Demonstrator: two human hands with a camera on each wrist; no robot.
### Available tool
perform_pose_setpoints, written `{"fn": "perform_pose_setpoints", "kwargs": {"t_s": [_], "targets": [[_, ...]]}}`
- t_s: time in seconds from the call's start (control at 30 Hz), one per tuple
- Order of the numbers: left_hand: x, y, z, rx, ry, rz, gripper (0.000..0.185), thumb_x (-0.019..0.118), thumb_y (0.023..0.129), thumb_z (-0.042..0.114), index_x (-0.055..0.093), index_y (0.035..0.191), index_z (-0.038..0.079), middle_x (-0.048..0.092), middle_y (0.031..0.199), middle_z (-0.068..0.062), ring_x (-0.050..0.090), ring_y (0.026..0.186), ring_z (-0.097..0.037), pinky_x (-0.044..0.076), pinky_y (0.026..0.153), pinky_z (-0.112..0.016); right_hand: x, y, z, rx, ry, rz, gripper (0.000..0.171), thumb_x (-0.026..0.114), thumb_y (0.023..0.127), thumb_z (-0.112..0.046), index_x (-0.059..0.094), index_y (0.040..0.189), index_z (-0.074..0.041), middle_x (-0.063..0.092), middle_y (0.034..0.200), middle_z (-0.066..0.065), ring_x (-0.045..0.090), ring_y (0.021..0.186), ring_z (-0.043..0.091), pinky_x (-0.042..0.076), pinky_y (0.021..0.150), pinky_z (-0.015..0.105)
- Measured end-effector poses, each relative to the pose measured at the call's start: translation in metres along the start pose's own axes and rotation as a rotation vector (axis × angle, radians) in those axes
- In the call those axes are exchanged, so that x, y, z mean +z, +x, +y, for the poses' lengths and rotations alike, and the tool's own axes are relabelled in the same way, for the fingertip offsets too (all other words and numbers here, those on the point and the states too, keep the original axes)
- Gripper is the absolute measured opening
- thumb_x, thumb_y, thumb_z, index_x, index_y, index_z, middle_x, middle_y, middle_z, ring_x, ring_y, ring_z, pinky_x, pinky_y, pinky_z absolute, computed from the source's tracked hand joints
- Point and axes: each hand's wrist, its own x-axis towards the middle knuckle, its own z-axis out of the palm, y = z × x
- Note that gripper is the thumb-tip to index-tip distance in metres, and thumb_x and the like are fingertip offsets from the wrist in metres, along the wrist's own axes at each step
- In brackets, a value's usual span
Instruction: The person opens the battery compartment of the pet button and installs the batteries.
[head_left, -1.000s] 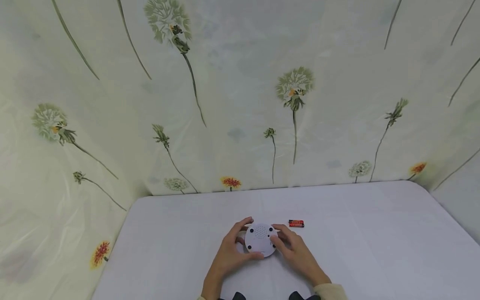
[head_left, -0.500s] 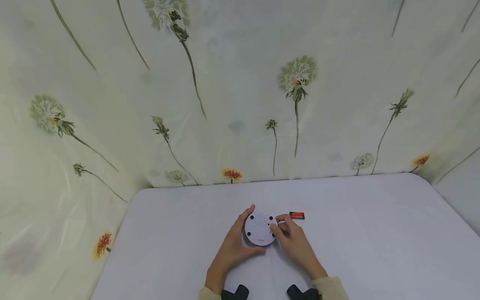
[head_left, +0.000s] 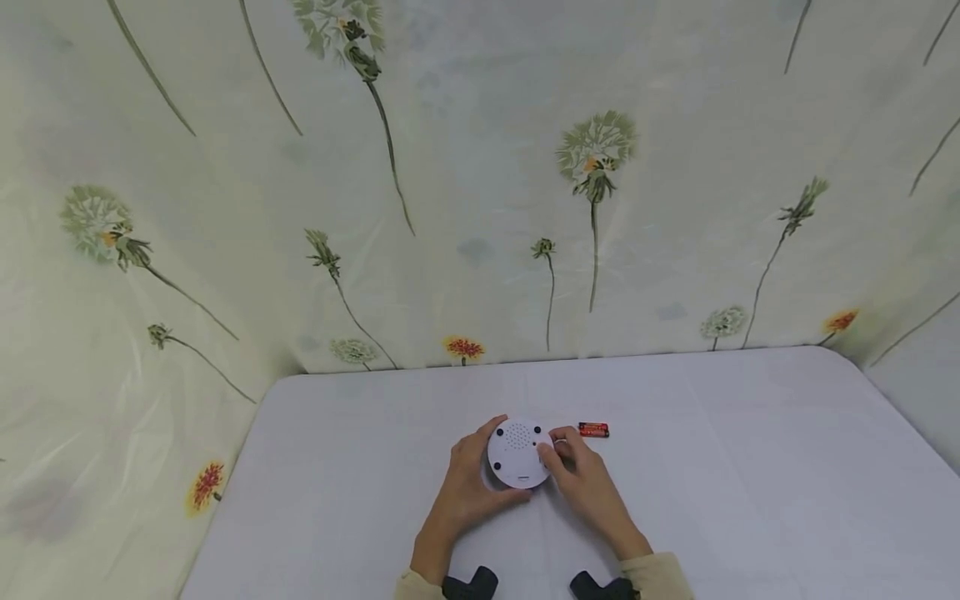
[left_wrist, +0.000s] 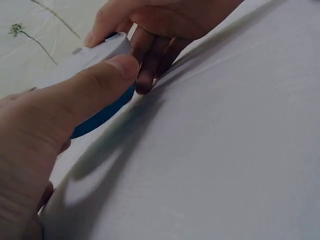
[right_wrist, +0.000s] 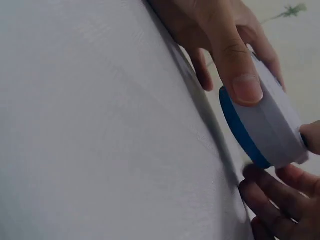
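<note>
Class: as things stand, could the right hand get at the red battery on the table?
Probably yes: the battery lies just beyond the right hand, nothing between. But that hand now grips the round device.

No words I can read anywhere, the red battery (head_left: pixel 593 430) beside my right hand (head_left: pixel 583 482) bears print too small to make out, the white round device (head_left: pixel 517 452) shows a tiny unreadable mark

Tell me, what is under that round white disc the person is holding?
The round white disc has a blue underside layer, and fingers curl beneath it over the white cloth. The blue face itself is hidden.
</note>
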Motion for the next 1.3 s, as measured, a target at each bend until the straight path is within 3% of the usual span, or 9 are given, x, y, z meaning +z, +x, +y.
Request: {"fn": "perform_pose_setpoints", "kwargs": {"t_s": [0.07,0.17,0.3,0.47,0.7,0.97,1.17,1.3], "targets": [[-0.001,0.002,0.0,-0.004,-0.001,-0.006,0.103,0.083,0.06,0.053,0.031,0.146,0.029,0.047,0.142,0.009,0.046,0.128,-0.01,0.029,0.111,-0.045,-0.001,0.0,-0.002,-0.041,-0.029,0.032,0.038,0.057,0.092,-0.044,0.051,0.121,-0.02,0.063,0.118,-0.004,0.059,0.106,0.013,0.047,0.092,0.041],[-0.002,0.004,0.0,-0.01,0.004,-0.02,0.101,0.083,0.06,0.055,0.035,0.144,0.025,0.049,0.141,0.007,0.046,0.13,-0.011,0.024,0.115,-0.044,-0.003,-0.001,-0.003,-0.184,-0.087,0.076,0.041,0.068,0.087,-0.032,0.053,0.123,-0.018,0.054,0.125,-0.001,0.053,0.113,0.015,0.046,0.093,0.036],[-0.001,0.003,0.001,-0.043,0.024,-0.047,0.1,0.081,0.061,0.058,0.036,0.144,0.025,0.05,0.14,0.006,0.044,0.133,-0.016,0.025,0.115,-0.045,-0.007,-0.003,-0.008,-0.371,-0.195,0.107,0.036,0.078,0.077,-0.019,0.062,0.109,-0.016,0.053,0.122,0.003,0.048,0.117,0.02,0.039,0.097,0.034],[0.004,0.002,0.002,-0.029,0.062,-0.055,0.099,0.076,0.063,0.064,0.035,0.144,0.026,0.052,0.138,0.006,0.047,0.13,-0.013,0.027,0.115,-0.044,-0.011,-0.009,-0.016,-0.411,-0.333,0.116,0.032,0.081,0.073,-0.022,0.067,0.102,-0.021,0.054,0.12,0.0,0.048,0.114,0.018,0.047,0.09,0.038],[0.006,0.002,-0.003,-0.015,0.08,-0.042,0.097,0.068,0.065,0.072,0.035,0.144,0.026,0.054,0.136,0.005,0.05,0.126,-0.01,0.029,0.113,-0.044,-0.015,-0.003,-0.033,-0.509,-0.48,0.016,0.029,0.079,0.075,-0.03,0.067,0.1,-0.023,0.06,0.112,-0.008,0.052,0.108,0.011,0.052,0.085,0.034],[-0.003,-0.002,0.0,-0.07,0.038,-0.064,0.096,0.073,0.064,0.067,0.036,0.144,0.028,0.052,0.138,0.006,0.046,0.13,-0.023,0.03,0.111,-0.049,-0.024,0.009,-0.051,-0.572,-0.639,-0.155,0.032,0.078,0.075,-0.036,0.067,0.101,-0.022,0.061,0.106,-0.01,0.055,0.1,0.008,0.053,0.082,0.03],[-0.005,0.001,0.003,-0.005,0.047,-0.045,0.095,0.074,0.067,0.063,0.039,0.143,0.021,0.054,0.137,0.004,0.053,0.123,-0.015,0.03,0.111,-0.047,-0.025,0.012,-0.064,-0.692,-0.803,-0.192,0.025,0.078,0.075,-0.032,0.068,0.094,-0.02,0.062,0.099,-0.006,0.06,0.089,0.012,0.053,0.072,0.031],[-0.005,0.002,0.003,-0.005,0.053,-0.042,0.092,0.075,0.068,0.06,0.04,0.142,0.019,0.055,0.136,0.003,0.054,0.122,-0.016,0.031,0.11,-0.047,-0.023,0.012,-0.074,-0.771,-0.906,-0.223,0.022,0.077,0.075,-0.027,0.07,0.093,-0.016,0.065,0.096,-0.002,0.063,0.08,0.015,0.053,0.062,0.03]]}}
